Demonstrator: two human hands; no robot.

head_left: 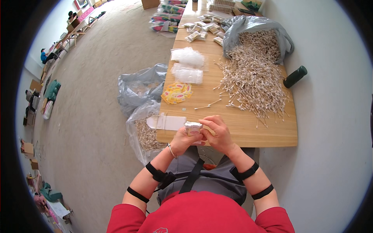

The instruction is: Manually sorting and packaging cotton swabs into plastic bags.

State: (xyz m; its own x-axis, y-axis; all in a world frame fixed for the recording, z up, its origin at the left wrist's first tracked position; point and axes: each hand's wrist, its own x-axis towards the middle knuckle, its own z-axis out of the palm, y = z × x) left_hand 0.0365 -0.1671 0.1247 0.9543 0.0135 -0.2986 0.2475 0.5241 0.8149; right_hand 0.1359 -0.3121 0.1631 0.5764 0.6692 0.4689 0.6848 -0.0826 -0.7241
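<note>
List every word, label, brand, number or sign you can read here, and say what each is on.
No text is readable.
Small packet in the left hand: reddish mark, too small to read.
Yellow slips: small reddish marks, too small to read.
Small square mark on the table: too small to make out.
Red shirt: pale outline emblem, no readable words.

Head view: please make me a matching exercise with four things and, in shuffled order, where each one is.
Things
1. Yellow cards
2. Dark green cylinder
3. Swab heap on the table
4. Small white packet

Places
A. Spilling from a grey bag
B. In the left hand, with the right hand at it
C. At the table's right edge, near the wall
D. Near the table's left edge

Pairs: 1-D, 2-C, 3-A, 4-B
</note>
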